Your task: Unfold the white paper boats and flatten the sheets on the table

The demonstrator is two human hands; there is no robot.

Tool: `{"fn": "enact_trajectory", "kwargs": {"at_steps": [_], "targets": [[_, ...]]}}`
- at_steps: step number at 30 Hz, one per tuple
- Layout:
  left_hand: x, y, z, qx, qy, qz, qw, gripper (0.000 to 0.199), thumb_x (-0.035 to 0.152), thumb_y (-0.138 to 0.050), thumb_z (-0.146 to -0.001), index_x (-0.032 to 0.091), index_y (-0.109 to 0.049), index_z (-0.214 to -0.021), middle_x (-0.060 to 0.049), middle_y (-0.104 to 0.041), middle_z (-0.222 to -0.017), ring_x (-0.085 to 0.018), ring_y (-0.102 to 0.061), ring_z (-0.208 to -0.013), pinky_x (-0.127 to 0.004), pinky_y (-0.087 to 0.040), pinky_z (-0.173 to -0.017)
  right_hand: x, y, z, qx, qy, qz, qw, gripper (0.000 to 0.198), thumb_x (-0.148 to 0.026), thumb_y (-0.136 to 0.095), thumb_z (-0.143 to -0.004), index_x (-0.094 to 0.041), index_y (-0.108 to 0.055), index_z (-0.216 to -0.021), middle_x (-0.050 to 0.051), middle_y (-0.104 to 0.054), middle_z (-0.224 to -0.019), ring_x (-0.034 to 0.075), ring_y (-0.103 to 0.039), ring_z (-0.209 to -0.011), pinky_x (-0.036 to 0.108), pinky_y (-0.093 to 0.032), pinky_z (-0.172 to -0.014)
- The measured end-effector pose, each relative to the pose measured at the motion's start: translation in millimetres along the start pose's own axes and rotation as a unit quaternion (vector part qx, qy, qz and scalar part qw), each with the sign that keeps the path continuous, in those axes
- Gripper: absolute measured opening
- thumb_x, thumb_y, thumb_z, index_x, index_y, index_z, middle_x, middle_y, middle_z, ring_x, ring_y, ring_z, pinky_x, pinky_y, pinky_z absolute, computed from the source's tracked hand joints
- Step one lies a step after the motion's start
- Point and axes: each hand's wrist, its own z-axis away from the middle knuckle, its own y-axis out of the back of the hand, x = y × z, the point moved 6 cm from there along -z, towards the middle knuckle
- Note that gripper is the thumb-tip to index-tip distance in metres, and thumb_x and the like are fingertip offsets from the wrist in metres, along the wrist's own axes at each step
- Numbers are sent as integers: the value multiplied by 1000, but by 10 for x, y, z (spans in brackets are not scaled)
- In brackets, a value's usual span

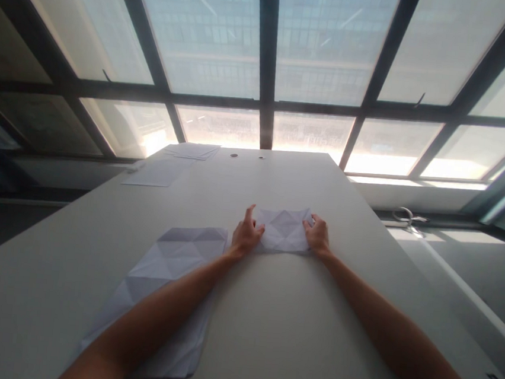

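Observation:
A small creased sheet of white paper (285,231) is held between my two hands, low over the table. My left hand (247,232) grips its left edge, thumb on the near face and index finger pointing up. At the right edge, my right hand (316,234) pinches the paper between thumb and fingers. Fold lines cross the sheet's face. Under my left forearm lies a larger stack of creased paper (183,260), partly hidden by the arm.
The long white table (275,323) reaches toward the windows (320,47). Flat paper sheets (158,171) lie at its far left. Two small round marks or holes (234,155) show near the far end. A coiled cable (404,216) is beyond the right edge.

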Motion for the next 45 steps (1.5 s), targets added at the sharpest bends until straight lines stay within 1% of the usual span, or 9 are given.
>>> {"fn": "enact_trajectory", "kwargs": {"at_steps": [4, 10, 14, 19, 23, 29, 35, 39, 45], "targets": [[141, 5, 82, -8, -77, -163, 984, 50, 21, -63, -80, 24, -58, -130, -10, -63, -116, -27, -61, -104, -38, -49, -89, -32, -19, 34, -31, 1, 114, 993, 39, -34, -55, -90, -17, -63, -125, 16, -71, -115, 27, -67, -105, 34, -49, -88], [419, 69, 195, 20, -174, -195, 965, 31, 23, -57, -88, 26, -65, -118, -8, -49, -144, -29, -44, -131, -47, -34, -110, -100, -5, 81, -55, -6, 173, 983, 41, -35, -52, -91, -19, -62, -127, 16, -73, -108, 28, -69, -101, 34, -50, -83], [458, -112, 259, -82, -236, -176, 952, 35, 40, -52, -95, 27, -63, -126, -6, -53, -143, -25, -45, -134, -45, -26, -117, -87, 23, 67, -41, -25, 151, 987, 41, -32, -52, -90, -19, -62, -127, 16, -73, -109, 27, -69, -101, 33, -50, -83], [326, -349, 323, -221, -244, -197, 923, 59, 60, -53, -91, 34, -47, -144, -5, -38, -157, -30, -29, -146, -54, -19, -119, 16, 45, 1, -20, -46, 77, 996, 43, -31, -53, -89, -14, -62, -127, 18, -69, -119, 28, -65, -112, 35, -49, -91], [322, -340, 324, -215, -246, -194, 925, 47, 53, -49, -96, 37, -53, -140, -6, -40, -155, -31, -33, -145, -55, -25, -117, 69, 32, -39, -5, -38, 30, 999, 46, -28, -51, -89, -11, -59, -131, 20, -67, -123, 28, -64, -114, 37, -48, -95], [358, -315, 286, -195, -290, -133, 928, 27, 39, -53, -97, 34, -70, -118, -3, -62, -136, -22, -51, -133, -39, -42, -112, 156, 14, -113, 2, -42, -14, 999, 48, -25, -53, -84, -9, -60, -129, 18, -70, -116, 27, -66, -108, 36, -51, -94], [392, -314, 286, -219, -292, -44, 930, 35, 42, -47, -99, 28, -78, -91, -2, -71, -121, -20, -63, -118, -34, -48, -103, 33, 52, -53, -30, -7, 77, 997, 52, -25, -51, -88, -12, -52, -139, 17, -67, -125, 27, -65, -111, 33, -48, -94], [348, -281, 254, -169, -254, -81, 949, 32, 39, -47, -98, 26, -74, -108, -4, -69, -124, -20, -64, -114, -35, -45, -104, -150, 47, 86, -71, 24, 160, 984, 55, -27, -47, -93, -18, -42, -147, 16, -71, -114, 29, -68, -102, 34, -48, -84], [271, -374, 295, -233, -251, -203, 917, 53, 48, -42, -98, 30, -42, -148, -7, -30, -160, -28, -23, -149, -52, -17, -119, -309, 26, 223, -107, 46, 232, 966, 58, -30, -45, -95, -19, -32, -151, 15, -74, -101, 29, -70, -92, 34, -47, -77]]}}
